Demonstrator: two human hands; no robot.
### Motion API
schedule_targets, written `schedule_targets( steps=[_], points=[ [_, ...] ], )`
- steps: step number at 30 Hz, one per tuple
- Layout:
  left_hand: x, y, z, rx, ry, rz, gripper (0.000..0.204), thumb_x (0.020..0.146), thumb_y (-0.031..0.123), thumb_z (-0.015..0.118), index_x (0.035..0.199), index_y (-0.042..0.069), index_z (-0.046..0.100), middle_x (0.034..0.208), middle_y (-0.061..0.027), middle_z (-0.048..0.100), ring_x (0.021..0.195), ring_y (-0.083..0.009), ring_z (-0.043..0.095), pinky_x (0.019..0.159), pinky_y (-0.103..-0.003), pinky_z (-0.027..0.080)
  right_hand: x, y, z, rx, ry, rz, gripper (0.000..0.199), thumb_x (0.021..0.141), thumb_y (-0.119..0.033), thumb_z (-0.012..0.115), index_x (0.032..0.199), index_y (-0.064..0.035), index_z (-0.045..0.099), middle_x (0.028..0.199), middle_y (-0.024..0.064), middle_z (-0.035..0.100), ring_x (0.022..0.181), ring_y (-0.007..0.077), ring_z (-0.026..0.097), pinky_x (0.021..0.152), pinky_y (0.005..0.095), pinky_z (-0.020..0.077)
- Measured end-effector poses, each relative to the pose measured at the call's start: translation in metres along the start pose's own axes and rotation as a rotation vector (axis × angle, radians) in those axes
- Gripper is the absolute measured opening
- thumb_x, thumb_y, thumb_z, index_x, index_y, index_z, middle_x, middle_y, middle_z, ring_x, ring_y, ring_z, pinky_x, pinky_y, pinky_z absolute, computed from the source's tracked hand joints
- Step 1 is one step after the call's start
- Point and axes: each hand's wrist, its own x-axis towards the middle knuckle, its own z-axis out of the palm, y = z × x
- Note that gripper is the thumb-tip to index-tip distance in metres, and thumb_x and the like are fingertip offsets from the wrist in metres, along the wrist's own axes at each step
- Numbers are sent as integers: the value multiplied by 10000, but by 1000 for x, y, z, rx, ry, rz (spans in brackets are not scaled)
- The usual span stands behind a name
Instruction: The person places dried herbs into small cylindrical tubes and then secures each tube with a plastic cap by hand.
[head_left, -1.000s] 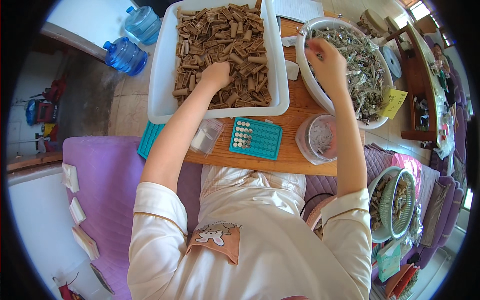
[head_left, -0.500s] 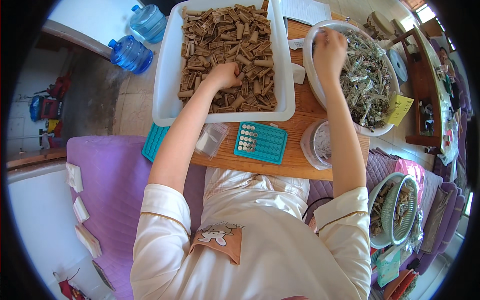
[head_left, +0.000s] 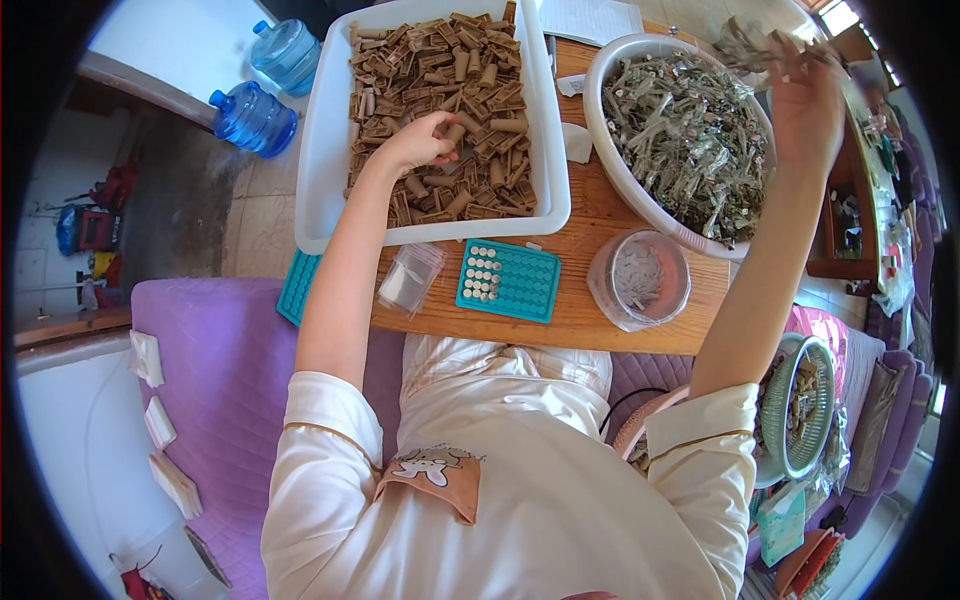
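My left hand (head_left: 425, 143) is over a white tray (head_left: 308, 190) heaped with brown plastic pieces (head_left: 435, 80), some of them tapered tubes. Its fingers are curled, and a brown tapered tube (head_left: 456, 133) shows between them. Out past the far right rim of a white basin (head_left: 597, 130), my right hand (head_left: 808, 115) is raised and smeared by motion. At its fingertips is a blurred greyish clump (head_left: 775, 52), like the basin's contents. Small clear-wrapped pieces (head_left: 680, 140) fill that basin.
On the wooden table (head_left: 560, 290) are a teal compartment tray (head_left: 525, 285) partly filled with white discs, clear bags (head_left: 412, 275) and a tub (head_left: 600, 262) of small white pieces. Paper (head_left: 590, 20) lies at the back. Blue water bottles (head_left: 255, 120) stand left, a green basket (head_left: 768, 410) right.
My right hand has left the basin and swung outward to the right, uncovering the tub. My left hand has lifted slightly from the brown pieces, its fingers now showing.
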Motion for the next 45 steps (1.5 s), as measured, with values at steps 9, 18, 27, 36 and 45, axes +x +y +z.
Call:
schedule_targets(
  steps=[9, 18, 27, 36, 45],
  points=[
    [7, -12, -7, -76, 130, -5, 233, 788, 70, 555, 990, 2, 458, 862, -63, 544, 758, -125, 566, 614, -229, 464, -31, 42, -36, 362, -196, 576, 293, 876, -182, 452, 1079, 24, 501, 1046, 90, 554, 965, 192, 532, 903, 295, 373],
    [-28, 60, -6, -183, 237, 226, 277, 898, 165, 353, 1132, 26, 409, 1077, -93, 515, 864, -154, 560, 692, -259, 492, -59, -4, -72, 958, -128, 518, 368, 849, -211, 497, 1108, 47, 448, 856, 62, 536, 747, 138, 517, 716, 249, 446],
    [-140, 100, 94, -568, -146, 614, 401, 858, 289, 464, 1158, 36, 384, 1083, -113, 519, 919, -210, 569, 754, -308, 493, -151, -109, 5, 486, -318, 893, 265, 835, -37, 482, 1093, 4, 524, 785, 54, 564, 631, 61, 496, 560, 176, 413],
    [-192, 45, 153, -836, -21, 725, 353, 815, 104, 546, 1141, 4, 455, 1110, -118, 506, 992, -183, 510, 831, -290, 421, -211, -174, 45, 186, -348, 510, 137, 668, 48, 643, 768, 9, 559, 665, 57, 596, 567, 67, 560, 468, 182, 420],
    [-208, 20, 152, -892, 36, 594, 430, 787, 99, 582, 1181, 7, 437, 1087, -132, 527, 943, -148, 523, 790, -251, 447, -233, -183, 62, 5, -358, 273, 140, 657, 40, 647, 760, -8, 567, 617, 55, 557, 495, 158, 534, 432, 234, 418]
  ],
)
